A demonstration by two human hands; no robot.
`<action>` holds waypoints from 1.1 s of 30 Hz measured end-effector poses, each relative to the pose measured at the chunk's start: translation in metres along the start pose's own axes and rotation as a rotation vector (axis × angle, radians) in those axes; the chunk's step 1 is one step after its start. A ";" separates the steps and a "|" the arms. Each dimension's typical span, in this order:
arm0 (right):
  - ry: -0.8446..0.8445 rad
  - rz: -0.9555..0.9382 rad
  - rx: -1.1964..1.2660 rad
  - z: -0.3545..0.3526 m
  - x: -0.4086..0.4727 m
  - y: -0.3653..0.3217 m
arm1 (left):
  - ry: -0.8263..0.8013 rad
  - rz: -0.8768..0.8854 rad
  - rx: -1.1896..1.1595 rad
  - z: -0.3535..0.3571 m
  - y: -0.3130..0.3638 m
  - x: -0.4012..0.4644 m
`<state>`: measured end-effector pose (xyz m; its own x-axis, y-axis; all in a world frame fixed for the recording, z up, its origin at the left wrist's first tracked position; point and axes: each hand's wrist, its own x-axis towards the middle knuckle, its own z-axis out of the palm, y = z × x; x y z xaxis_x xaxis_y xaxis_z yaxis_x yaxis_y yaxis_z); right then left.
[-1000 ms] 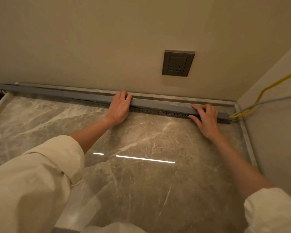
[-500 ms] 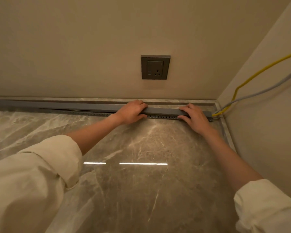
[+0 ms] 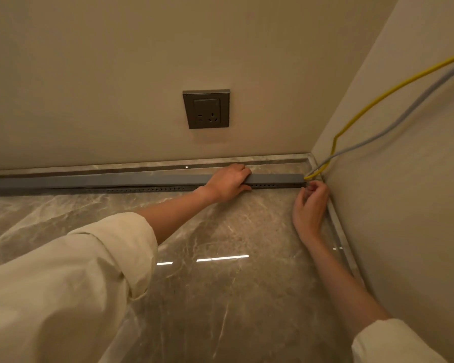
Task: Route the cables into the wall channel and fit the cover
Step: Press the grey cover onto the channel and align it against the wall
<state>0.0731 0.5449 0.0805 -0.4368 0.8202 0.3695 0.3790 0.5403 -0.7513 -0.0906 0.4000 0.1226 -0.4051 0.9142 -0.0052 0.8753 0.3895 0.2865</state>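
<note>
Surface: a glossy grey-brown marble floor [image 3: 220, 297] met two beige walls in a corner at the right.
Back wall: a dark grey square wall socket [image 3: 206, 109] sat above the marble skirting strip [image 3: 142, 166].
Channel: a long grey slotted plastic wall channel [image 3: 147, 189] lay along the foot of the back wall, ending just short of the corner.
Cover: a flat grey plastic cover strip [image 3: 142, 179] sat on top of the channel; toward the left it looked slightly lifted off the slotted side.
Cables: a yellow cable [image 3: 372, 103] and a grey cable [image 3: 393, 124] ran down the right wall and entered the channel's right end.
Left hand [image 3: 228, 183]: its grip was clamped over the cover, fingers across the top, thumb on the front.
Right hand [image 3: 309, 205]: it was at the channel's right end, fingertips pinched together there; whether they held a cable could not be told.
Sleeves: both forearms were bare below rolled cream sleeves [image 3: 95, 263].
</note>
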 end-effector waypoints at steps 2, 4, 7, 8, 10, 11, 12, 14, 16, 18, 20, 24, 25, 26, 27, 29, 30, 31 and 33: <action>-0.011 0.066 0.041 -0.001 -0.002 0.001 | 0.001 -0.015 -0.010 0.000 0.003 0.004; -0.039 0.144 0.103 -0.001 -0.001 0.000 | -0.006 -0.034 -0.022 -0.003 0.002 0.007; -0.068 0.288 0.245 0.003 0.004 -0.010 | -0.015 -0.044 -0.026 -0.012 -0.001 0.009; -0.077 0.352 0.326 0.004 0.006 -0.014 | -0.012 -0.043 -0.025 -0.015 -0.002 0.010; -0.098 0.508 0.537 0.008 0.015 -0.023 | -0.008 -0.035 -0.023 -0.023 -0.003 0.011; -0.103 0.593 0.662 0.011 0.022 -0.026 | -0.008 -0.032 -0.020 -0.027 -0.003 0.011; -0.109 0.676 0.794 0.013 0.031 -0.029 | -0.008 -0.030 -0.018 -0.030 -0.004 0.011; -0.115 0.819 1.015 0.016 0.047 -0.035 | -0.002 -0.031 -0.022 -0.037 -0.005 0.011; -0.109 0.881 1.151 0.020 0.057 -0.041 | 0.012 -0.029 -0.032 -0.042 -0.007 0.011; -0.095 0.853 1.214 0.023 0.061 -0.051 | 0.030 -0.023 -0.046 -0.048 -0.010 0.010; -0.070 0.811 1.293 0.027 0.064 -0.060 | 0.046 -0.024 -0.066 -0.053 -0.014 0.009; -0.022 0.824 1.530 0.030 0.074 -0.074 | 0.099 0.001 -0.058 -0.057 -0.016 0.010; -0.011 0.843 1.586 0.030 0.076 -0.078 | 0.117 0.005 -0.060 -0.057 -0.016 0.009; -0.002 0.861 1.634 0.031 0.077 -0.080 | 0.132 0.008 -0.061 -0.057 -0.016 0.010; 0.010 0.872 1.675 0.031 0.077 -0.083 | 0.139 0.009 -0.060 -0.057 -0.016 0.010; 0.033 0.879 1.728 0.031 0.077 -0.088 | 0.141 0.013 -0.062 -0.059 -0.016 0.010; 0.039 0.887 1.747 0.031 0.078 -0.090 | 0.140 0.016 -0.067 -0.061 -0.016 0.010; 0.048 0.896 1.763 0.032 0.078 -0.092 | 0.139 0.018 -0.075 -0.062 -0.017 0.009; 0.066 0.916 1.763 0.033 0.078 -0.094 | 0.144 0.021 -0.093 -0.064 -0.017 0.008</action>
<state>-0.0234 0.5523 0.1619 -0.5739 0.7221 -0.3864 -0.6661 -0.6860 -0.2927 -0.1259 0.3934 0.1785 -0.4261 0.8942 0.1372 0.8587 0.3520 0.3725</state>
